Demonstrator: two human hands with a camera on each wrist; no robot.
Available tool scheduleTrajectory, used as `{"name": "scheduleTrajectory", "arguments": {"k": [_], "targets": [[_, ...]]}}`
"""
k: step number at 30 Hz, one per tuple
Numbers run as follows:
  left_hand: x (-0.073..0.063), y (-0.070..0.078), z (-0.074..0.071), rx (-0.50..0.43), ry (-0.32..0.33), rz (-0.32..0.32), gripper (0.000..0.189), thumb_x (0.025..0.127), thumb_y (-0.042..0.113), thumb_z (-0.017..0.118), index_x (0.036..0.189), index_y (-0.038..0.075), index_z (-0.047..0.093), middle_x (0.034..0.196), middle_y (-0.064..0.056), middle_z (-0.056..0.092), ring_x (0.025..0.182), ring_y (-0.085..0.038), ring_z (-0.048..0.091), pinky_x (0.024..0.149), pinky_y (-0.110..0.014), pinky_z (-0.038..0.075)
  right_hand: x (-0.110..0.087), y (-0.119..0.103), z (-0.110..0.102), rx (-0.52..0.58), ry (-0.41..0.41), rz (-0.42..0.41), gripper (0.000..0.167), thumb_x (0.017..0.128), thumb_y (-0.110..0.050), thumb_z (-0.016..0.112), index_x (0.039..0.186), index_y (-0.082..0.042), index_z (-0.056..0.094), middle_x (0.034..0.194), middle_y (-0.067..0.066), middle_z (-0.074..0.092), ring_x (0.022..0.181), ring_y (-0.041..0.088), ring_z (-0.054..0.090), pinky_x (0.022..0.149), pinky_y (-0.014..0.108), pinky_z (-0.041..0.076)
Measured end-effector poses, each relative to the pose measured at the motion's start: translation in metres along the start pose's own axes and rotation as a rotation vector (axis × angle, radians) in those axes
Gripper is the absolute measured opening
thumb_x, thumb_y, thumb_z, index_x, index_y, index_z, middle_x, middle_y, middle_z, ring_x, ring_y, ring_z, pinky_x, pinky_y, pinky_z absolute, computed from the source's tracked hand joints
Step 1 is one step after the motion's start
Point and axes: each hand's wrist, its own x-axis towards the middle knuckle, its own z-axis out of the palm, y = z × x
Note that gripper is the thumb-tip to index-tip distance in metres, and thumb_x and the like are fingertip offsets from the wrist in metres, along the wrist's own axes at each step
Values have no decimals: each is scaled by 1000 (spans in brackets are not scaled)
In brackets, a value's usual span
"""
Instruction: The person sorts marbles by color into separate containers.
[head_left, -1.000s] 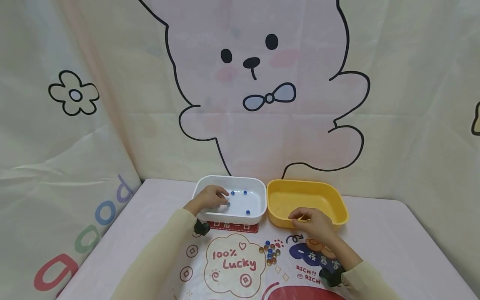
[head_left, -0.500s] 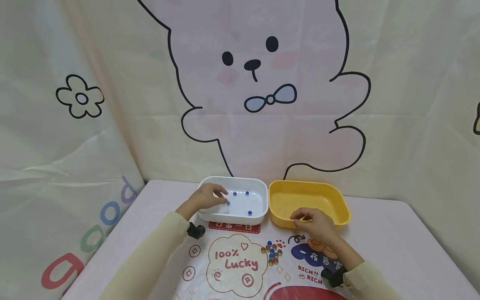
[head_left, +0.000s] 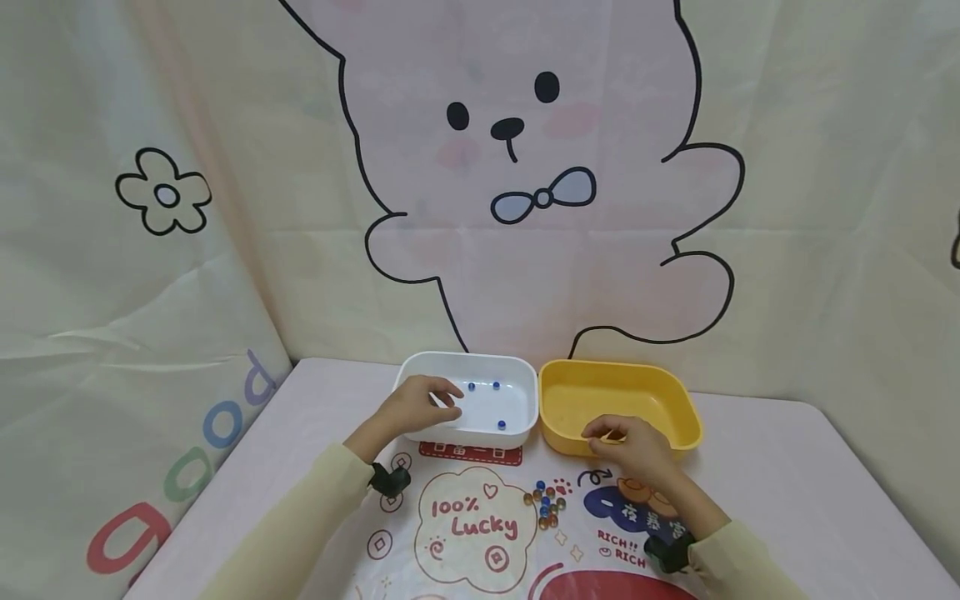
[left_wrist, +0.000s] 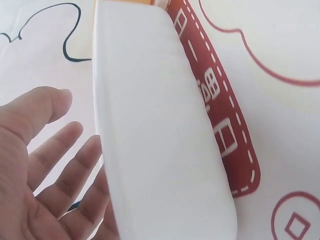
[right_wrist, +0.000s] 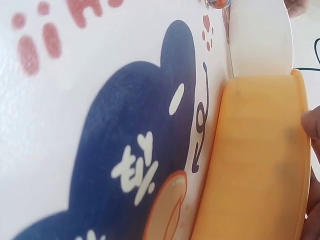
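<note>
My left hand (head_left: 420,406) hovers over the near-left part of a white tray (head_left: 480,437). Its thumb and fingers stand apart; in the left wrist view I see nothing between them. Blue marbles, such as this marble (head_left: 502,425), lie on the tray floor, and the hand may cover others. At the near rim of a yellow tray (head_left: 570,437) is my right hand (head_left: 633,446), its fingers loosely bent. In the right wrist view its thumb (right_wrist: 312,123) meets the rim, while the other fingers are partly hidden behind it.
A cluster of amber and blue marbles (head_left: 544,505) lies on the printed tablecloth (head_left: 472,533) in front of the trays. Both trays stand side by side near the table's back edge. A curtain with a bear drawing (head_left: 517,275) hangs behind.
The left hand has shifted slightly nearer the front, then a little right. A blue marble seen beside its thumb earlier is out of sight now. The right hand keeps its place.
</note>
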Motion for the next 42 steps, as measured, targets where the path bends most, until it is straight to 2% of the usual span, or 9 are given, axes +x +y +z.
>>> {"name": "scheduleTrajectory", "arguments": {"k": [11,20,27,31,37,42], "targets": [[-14,28,13,3,26,102,25,82,30,74,105,20,72,92,7,69,76,-10,62,64,-25,50,1,1,-1,4,-1,0,11,86,-35,71,96,-30,72,99,-9,68,95,15,57,85,34,45],[-23,54,34,-40,-27,145,21,83,30,73,103,23,72,91,8,70,75,-13,61,61,-22,51,1,1,-2,6,-5,2,11,86,-35,71,96,-28,73,99,-7,68,94,16,56,84,35,46],[-29,64,55,-100,-86,116,21,83,32,74,102,25,73,86,14,67,73,-10,59,59,-21,51,0,2,-1,9,-9,4,12,86,-36,71,96,-29,73,99,-8,68,95,15,57,84,33,45],[-30,67,67,-121,-110,128,20,83,32,75,102,27,73,84,16,66,73,-7,59,62,-19,50,0,3,-1,1,-7,-4,14,86,-36,70,97,-27,73,99,-8,68,94,14,56,83,34,45],[-32,67,84,-143,-154,97,25,82,33,75,105,25,73,84,17,65,75,-6,56,61,-20,49,0,3,-1,-1,-1,-8,13,86,-37,70,96,-28,72,99,-8,68,94,14,57,83,34,45],[-31,64,97,-144,-190,69,23,81,33,76,102,25,75,84,18,66,73,-5,57,61,-22,49,0,3,0,-3,4,-14,14,86,-37,71,96,-27,73,98,-8,69,93,14,57,83,34,46]]}}
